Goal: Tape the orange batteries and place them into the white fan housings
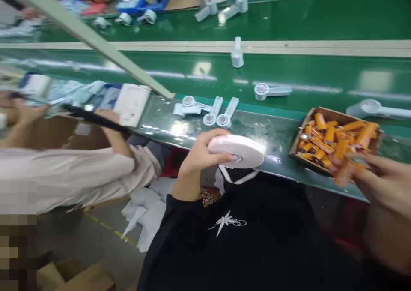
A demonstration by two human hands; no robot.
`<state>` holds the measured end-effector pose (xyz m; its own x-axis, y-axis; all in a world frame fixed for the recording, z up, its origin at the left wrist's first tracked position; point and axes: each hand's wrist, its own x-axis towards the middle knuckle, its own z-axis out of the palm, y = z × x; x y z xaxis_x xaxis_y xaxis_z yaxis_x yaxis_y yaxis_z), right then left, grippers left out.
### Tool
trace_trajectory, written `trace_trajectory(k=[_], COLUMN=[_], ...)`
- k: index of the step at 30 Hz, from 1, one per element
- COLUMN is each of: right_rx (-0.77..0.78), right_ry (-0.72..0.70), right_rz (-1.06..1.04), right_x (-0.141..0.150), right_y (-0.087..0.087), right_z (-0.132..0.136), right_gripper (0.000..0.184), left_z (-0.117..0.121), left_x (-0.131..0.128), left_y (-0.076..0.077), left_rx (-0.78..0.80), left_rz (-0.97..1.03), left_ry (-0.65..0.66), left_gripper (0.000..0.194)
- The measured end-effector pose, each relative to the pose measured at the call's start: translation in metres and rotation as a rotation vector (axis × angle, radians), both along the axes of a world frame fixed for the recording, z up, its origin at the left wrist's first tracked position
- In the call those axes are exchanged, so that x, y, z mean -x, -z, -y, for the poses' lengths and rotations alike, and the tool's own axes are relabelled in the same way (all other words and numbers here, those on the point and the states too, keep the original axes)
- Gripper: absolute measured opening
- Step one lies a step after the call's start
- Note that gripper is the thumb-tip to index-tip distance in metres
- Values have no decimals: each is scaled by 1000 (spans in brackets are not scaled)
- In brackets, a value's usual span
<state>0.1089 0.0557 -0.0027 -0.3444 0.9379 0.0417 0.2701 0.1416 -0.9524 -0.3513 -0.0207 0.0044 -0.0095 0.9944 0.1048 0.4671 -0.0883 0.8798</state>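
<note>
Green conveyor belting (321, 72) is stretched across the upper part of the view, and a dark, glossy surface (282, 134) is set along its near side. Below, a black shirt (272, 231) is worn by the person, marked with a white star-like motif. At the left, a pale sleeve (105, 171) is worn by a co-worker. On the right part of the surface, an open cardboard box (342, 118) is placed at an angle, filled with a jumble of orange cylinders (324, 136).

The right grip (382, 175) is held at the box's near right corner, blurred. By the left grip (205, 149), a white roll (247, 149) is clasped in front of the surface's near edge, the thumb laid across its face toward the hub; below it, a loose white strip (244, 180) is seen hanging in a curve. Beyond the roll, several pale handled pieces (227, 113) are grouped on the surface. Smallest, a single orange cylinder (345, 175) is pinched by the right grip's fingertips.
</note>
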Motion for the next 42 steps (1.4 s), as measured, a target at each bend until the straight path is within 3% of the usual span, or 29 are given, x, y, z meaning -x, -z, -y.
trace_trajectory(k=[1, 3, 6, 14, 17, 19, 21, 23, 26, 32, 34, 37, 39, 40, 42], right_rx=[-76, -237, -295, -512, -395, -298, -215, -128, -34, -21, 51, 37, -151, -259, -448], right_ry=[33, -77, -260, -476, -332, -63, 220, 397, 444, 361, 307, 293, 386, 441, 534], right_rz=[0, 49, 154, 200, 87, -109, -347, -534, -706, -848, -805, -676, -625, -607, -643], right_x=[18, 53, 85, 100, 107, 111, 116, 121, 128, 143, 139, 109, 73, 54, 18], right_y=[-9, -20, -23, -9, 6, 19, 32, 43, 51, 56, 46, 7, -24, -37, -46], right_z=[-2, -8, -15, -14, -17, -17, -14, -7, 8, 24, 18, -7, -27, -36, -46], right_gripper=[25, 24, 28, 36, 29, 33, 47, 60, 64, 51, 52, 49, 34, 29, 22], left_z=[-5, -15, -26, -36, -39, -38, -34, -30, -25, -21, -20, -22, -28, -32, -46], left_x=[-17, -45, -67, -82, -85, -85, -87, -91, -97, -101, -102, -102, -95, -89, -74], left_y=[-2, -3, -3, -18, -22, -22, -19, -13, -1, 13, 12, 19, 34, 45, 67], left_rx=[34, 88, 79, 163, 114, 49, -30, -96, -132, -58, 12, 212, 355, 395, 366], left_rz=[-31, -115, -214, -529, -501, -380, -228, -100, 9, 59, 40, -68, -140, -172, -270], left_ry=[76, 220, 307, 415, 370, 297, 222, 166, 124, 79, 90, 247, 343, 324, 153], left_gripper=[66, 47, 35, 24, 27, 32, 38, 41, 41, 44, 42, 35, 35, 40, 53])
